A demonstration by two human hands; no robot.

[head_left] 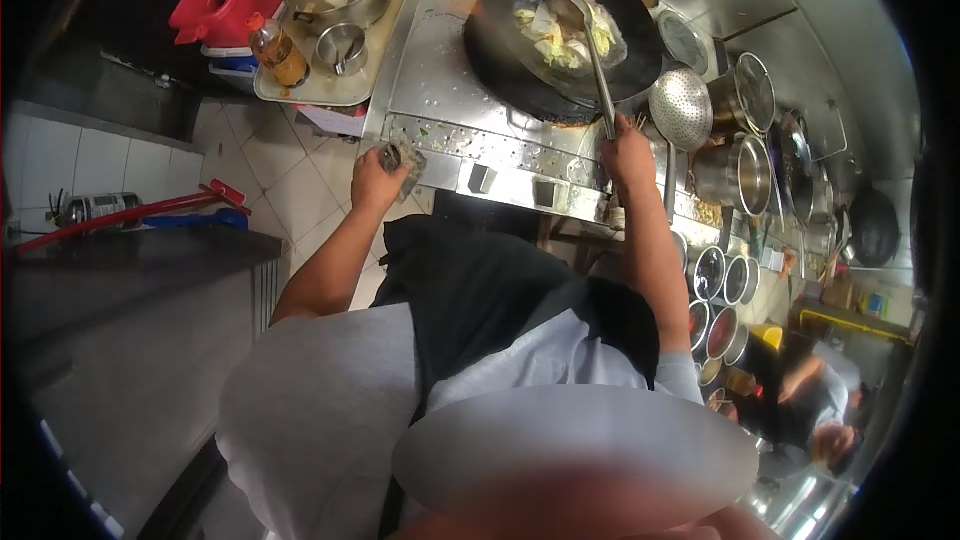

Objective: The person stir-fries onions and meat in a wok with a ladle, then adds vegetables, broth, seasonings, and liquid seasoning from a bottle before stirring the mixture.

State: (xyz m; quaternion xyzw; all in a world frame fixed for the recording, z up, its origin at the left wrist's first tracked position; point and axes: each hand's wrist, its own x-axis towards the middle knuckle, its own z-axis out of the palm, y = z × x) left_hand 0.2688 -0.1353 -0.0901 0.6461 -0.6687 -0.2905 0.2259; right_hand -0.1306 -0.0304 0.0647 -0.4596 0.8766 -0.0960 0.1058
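My right hand [630, 153] is closed around the long handle of a metal ladle [603, 85]. The ladle's bowl rests among pale, leafy vegetable pieces [553, 48] in a large black wok [635, 45] on the stove. At the stove's front left edge, my left hand [376, 181] grips a greyish, crumpled cloth [408, 162]. That hand is well apart from the wok. A perforated skimmer [682, 108] lies to the right of the ladle, near my right forearm.
Left of the stove, a tray [345, 94] carries a pot [345, 15], a bottle [279, 55] and a small metal cup [341, 48]. Metal pots [735, 172] and several seasoning containers [722, 330] line the right side. Another person [825, 395] is at lower right.
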